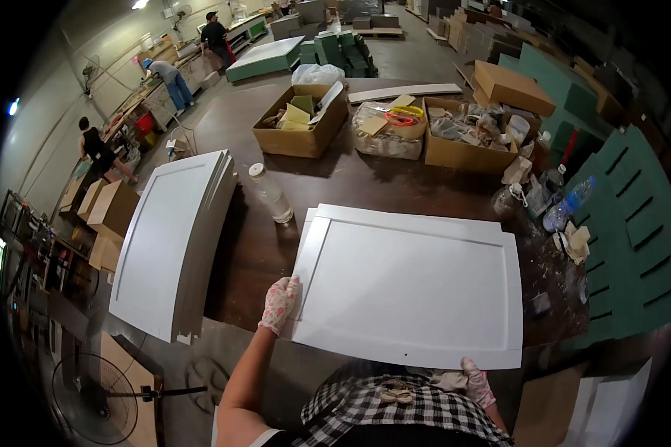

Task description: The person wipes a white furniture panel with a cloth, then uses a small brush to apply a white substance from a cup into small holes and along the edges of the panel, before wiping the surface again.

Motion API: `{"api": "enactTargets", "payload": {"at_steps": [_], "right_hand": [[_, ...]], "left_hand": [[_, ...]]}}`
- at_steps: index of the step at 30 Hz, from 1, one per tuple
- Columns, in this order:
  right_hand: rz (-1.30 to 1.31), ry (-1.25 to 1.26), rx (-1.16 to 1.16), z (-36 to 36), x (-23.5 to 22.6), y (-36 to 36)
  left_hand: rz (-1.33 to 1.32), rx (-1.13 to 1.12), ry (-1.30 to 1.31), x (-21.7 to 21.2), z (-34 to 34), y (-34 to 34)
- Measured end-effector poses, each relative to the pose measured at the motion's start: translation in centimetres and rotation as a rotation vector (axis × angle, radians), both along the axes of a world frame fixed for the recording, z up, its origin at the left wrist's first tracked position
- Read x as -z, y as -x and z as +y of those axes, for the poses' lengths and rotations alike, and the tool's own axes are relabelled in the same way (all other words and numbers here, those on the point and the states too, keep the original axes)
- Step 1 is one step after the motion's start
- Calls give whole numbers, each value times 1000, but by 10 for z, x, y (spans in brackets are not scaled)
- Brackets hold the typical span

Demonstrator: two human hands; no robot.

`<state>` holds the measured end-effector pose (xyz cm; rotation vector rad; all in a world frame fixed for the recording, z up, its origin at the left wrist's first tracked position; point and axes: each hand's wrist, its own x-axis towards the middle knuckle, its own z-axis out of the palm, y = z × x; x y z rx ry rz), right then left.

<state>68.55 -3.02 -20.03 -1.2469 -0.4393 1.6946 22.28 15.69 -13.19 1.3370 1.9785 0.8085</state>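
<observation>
A white cabinet door with a recessed centre panel lies in front of me, on top of at least one more white panel that peeks out at its far side. My left hand, in a white glove with a pink pattern, is closed around its left edge. At the near right edge is my gloved right hand, thumb up against the door and fingers partly hidden below. Beside those fingers shows a pale crumpled cloth; whether the hand holds it too is unclear. A small dark hole marks the door's near rim.
Stacked white doors stand at the left on the brown table. Beyond are a clear bottle, a carton of sanding pads and a carton of crumpled wraps. Plastic bottles line the right side. A fan stands lower left.
</observation>
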Motion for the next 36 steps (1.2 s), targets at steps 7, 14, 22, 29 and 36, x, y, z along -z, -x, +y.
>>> {"api": "enactTargets", "payload": {"at_steps": [7, 14, 22, 29, 36], "right_hand": [[-147, 104, -302, -19, -30, 0], [-281, -263, 212, 53, -179, -13], [-1711, -318, -112, 190, -51, 6], [-1646, -923, -481, 264, -50, 189], [-1243, -1117, -980, 267, -67, 279]], "left_hand": [[507, 258, -125, -42, 0, 21], [78, 216, -307, 27, 8, 31], [317, 275, -223, 32, -27, -11], [435, 216, -85, 13, -33, -28], [318, 225, -166, 10, -32, -23]]}}
